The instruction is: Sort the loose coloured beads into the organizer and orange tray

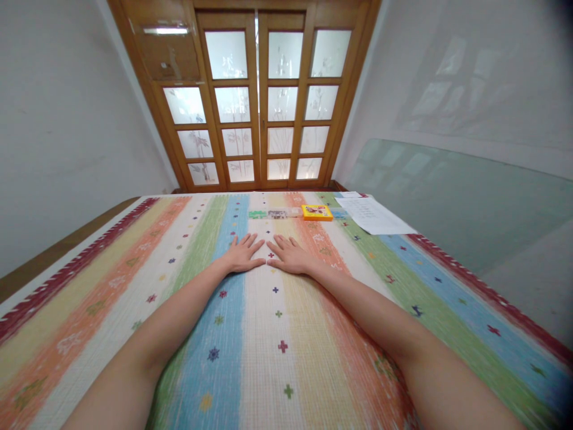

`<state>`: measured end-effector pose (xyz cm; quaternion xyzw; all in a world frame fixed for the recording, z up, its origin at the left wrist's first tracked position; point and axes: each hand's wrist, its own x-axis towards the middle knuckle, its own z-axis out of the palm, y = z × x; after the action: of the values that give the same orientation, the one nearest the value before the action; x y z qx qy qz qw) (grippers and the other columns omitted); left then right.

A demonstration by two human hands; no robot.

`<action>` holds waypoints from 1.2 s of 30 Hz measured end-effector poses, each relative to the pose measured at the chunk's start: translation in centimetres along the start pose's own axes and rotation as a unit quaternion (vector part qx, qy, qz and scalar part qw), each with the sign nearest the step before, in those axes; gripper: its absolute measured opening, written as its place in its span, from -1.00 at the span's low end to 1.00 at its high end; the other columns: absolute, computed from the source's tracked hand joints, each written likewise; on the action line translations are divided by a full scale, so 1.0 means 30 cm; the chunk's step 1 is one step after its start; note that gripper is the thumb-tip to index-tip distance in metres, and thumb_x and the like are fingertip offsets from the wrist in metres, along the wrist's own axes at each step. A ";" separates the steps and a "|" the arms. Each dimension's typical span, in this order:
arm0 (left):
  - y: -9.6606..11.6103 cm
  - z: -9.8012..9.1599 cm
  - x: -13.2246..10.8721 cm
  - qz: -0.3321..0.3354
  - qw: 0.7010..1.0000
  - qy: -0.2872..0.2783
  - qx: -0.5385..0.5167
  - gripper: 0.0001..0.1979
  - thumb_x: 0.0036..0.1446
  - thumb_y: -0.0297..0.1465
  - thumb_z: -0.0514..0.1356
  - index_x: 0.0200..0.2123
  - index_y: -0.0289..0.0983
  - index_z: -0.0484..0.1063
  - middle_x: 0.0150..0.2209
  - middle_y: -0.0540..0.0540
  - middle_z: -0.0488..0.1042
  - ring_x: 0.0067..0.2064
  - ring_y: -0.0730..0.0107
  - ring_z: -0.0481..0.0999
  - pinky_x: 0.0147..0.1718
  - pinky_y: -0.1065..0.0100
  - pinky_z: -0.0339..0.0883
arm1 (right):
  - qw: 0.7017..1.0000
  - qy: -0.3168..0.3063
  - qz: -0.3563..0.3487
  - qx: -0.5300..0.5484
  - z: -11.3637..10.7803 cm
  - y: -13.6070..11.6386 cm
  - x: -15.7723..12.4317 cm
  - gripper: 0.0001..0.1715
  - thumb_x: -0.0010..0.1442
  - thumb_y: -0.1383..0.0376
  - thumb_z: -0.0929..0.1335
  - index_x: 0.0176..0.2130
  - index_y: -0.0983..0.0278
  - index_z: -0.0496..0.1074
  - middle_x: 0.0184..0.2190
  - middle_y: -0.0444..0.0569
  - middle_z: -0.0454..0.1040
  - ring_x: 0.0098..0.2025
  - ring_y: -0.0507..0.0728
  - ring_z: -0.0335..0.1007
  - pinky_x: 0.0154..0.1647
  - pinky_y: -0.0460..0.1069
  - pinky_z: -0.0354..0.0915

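Observation:
My left hand (pixel 244 254) lies palm down on the striped tablecloth (pixel 264 334), its fingers spread and nothing in it. Close beside it, my right hand (pixel 289 254) also rests flat with fingers apart, holding nothing. The two thumbs point at each other with a narrow gap between them. Beyond the fingertips is a row of small things: a clear strip or case with green pieces (pixel 257 214), dark pieces (pixel 277 214) beside them, and a yellow box (pixel 317 212) with a printed picture. Something blue and clear (pixel 339 214) shows just right of the box.
White paper sheets (pixel 373 216) with writing lie at the far right of the table. A wooden door with glass panes (pixel 259 101) stands behind the table's far edge. A large pale glass panel (pixel 447 203) leans along the right wall.

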<state>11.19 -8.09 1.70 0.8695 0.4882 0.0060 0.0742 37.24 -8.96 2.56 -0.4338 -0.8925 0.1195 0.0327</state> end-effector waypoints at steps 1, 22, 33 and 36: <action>0.000 0.000 0.000 -0.001 1.000 0.000 0.001 -0.08 0.30 0.31 -0.13 0.56 0.00 -0.08 0.59 -0.12 -0.26 0.58 -0.14 -0.27 0.45 -0.33 -0.40 | 1.000 -0.001 0.001 0.000 0.000 0.000 0.000 0.13 0.36 -0.40 0.05 0.57 0.20 -0.08 0.58 0.16 -0.27 0.60 0.42 -0.39 0.56 0.37 -0.34; -0.003 0.007 0.005 -0.001 1.000 0.009 0.008 -0.11 0.32 0.28 -0.10 0.56 -0.01 -0.05 0.59 -0.13 -0.23 0.58 -0.18 -0.23 0.44 -0.34 -0.36 | 1.000 0.013 -0.002 -0.012 0.005 0.001 0.001 0.09 0.37 -0.38 0.06 0.57 0.16 -0.05 0.58 0.18 -0.22 0.59 0.43 -0.31 0.54 0.39 -0.28; -0.002 0.003 0.001 0.002 1.000 0.015 0.004 -0.11 0.31 0.29 -0.10 0.55 -0.01 -0.03 0.59 -0.14 -0.20 0.58 -0.17 -0.22 0.44 -0.35 -0.35 | 1.000 0.017 -0.001 -0.011 0.004 0.000 -0.001 0.10 0.36 -0.40 0.06 0.56 0.16 -0.04 0.58 0.16 -0.19 0.60 0.41 -0.30 0.55 0.37 -0.27; -0.004 0.003 0.002 0.002 1.000 0.012 0.003 -0.10 0.31 0.29 -0.11 0.56 -0.01 -0.04 0.59 -0.15 -0.21 0.58 -0.16 -0.23 0.44 -0.34 -0.35 | 1.000 0.014 0.001 -0.009 0.005 0.001 -0.001 0.10 0.36 -0.39 0.06 0.57 0.16 -0.05 0.58 0.17 -0.22 0.60 0.41 -0.32 0.55 0.37 -0.29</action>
<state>11.13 -8.00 1.59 0.8706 0.4872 0.0149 0.0661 37.25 -8.98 2.42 -0.4365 -0.8926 0.1049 0.0414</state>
